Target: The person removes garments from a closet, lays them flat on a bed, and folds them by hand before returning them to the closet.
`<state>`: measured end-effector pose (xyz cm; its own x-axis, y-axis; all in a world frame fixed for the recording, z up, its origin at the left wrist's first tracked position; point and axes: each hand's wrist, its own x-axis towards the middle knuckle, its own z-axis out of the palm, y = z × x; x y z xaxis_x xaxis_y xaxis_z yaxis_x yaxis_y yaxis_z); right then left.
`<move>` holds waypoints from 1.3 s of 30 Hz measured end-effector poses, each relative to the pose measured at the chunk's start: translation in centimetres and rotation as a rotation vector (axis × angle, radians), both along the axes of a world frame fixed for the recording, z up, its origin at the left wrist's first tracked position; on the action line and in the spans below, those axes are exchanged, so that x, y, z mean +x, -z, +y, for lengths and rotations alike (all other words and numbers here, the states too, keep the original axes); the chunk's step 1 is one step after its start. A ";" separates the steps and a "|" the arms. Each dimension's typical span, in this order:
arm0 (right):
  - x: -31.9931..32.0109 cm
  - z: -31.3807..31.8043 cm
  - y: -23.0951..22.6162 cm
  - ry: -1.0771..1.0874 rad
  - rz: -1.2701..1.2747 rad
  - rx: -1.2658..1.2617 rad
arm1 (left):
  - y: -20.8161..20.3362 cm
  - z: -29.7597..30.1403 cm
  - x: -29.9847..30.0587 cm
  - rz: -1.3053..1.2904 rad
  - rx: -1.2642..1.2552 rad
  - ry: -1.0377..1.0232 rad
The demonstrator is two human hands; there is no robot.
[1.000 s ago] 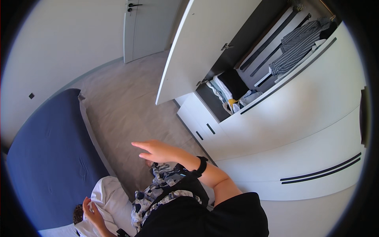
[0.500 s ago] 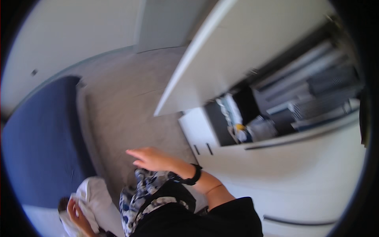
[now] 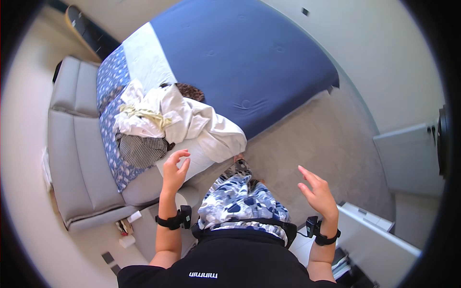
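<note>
From my end, the left hand point(image 3: 175, 170) hangs in the air with fingers loosely curled and thumb spread well away, holding nothing. The right hand point(image 3: 317, 192) is also bare, its fingers stretched forward and a wide gap left to the thumb. The pile of clothes lies on the bed, ahead of the left hand and a little to its left, nearest to that hand and apart from it. Its largest piece, a white cloth point(image 3: 218, 137), runs from ahead of the left hand toward the space between both hands; I judge it light, limp and soft, with nothing fragile about it, and best pinched at the rounded edge between the hands. Just ahead and left of the left hand sits a checked garment point(image 3: 142, 150), bunched and probably thin, so a pinch on its near fold should do. Beyond it, a pale yellow piece point(image 3: 146, 115) rests on the white, and a leopard-print cloth point(image 3: 191, 91) shows from behind; these tangled layers could drag on each other. Left of the left hand stands the grey headboard point(image 3: 79, 163), with a floral pillow point(image 3: 113, 62) farther ahead. A blue cover point(image 3: 249, 57) spreads beyond both hands. Behind and right of the right hand, a white wardrobe door point(image 3: 379, 240) juts out, and I reckon it crowds that elbow
</note>
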<state>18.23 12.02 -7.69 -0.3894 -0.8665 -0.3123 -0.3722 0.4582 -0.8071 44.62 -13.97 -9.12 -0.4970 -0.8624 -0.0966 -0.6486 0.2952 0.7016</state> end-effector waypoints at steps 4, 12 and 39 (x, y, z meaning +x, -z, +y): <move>1.7 -1.9 -3.1 -0.054 0.066 0.025 | 3.2 -1.1 4.6 -0.057 0.018 -0.058; 2.9 -5.2 -8.0 -0.070 0.191 0.152 | 13.6 -5.1 4.2 -0.063 0.161 0.009; 6.4 -12.7 -15.2 -0.344 0.367 0.236 | 23.1 -10.6 -0.1 -0.703 0.491 -0.003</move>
<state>24.65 -0.63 7.50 -0.2164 -0.8859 -0.4103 -0.7694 0.4134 -0.4869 44.54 -24.62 -32.25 -0.1796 -0.6436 -0.7439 -0.9810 0.0606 0.1844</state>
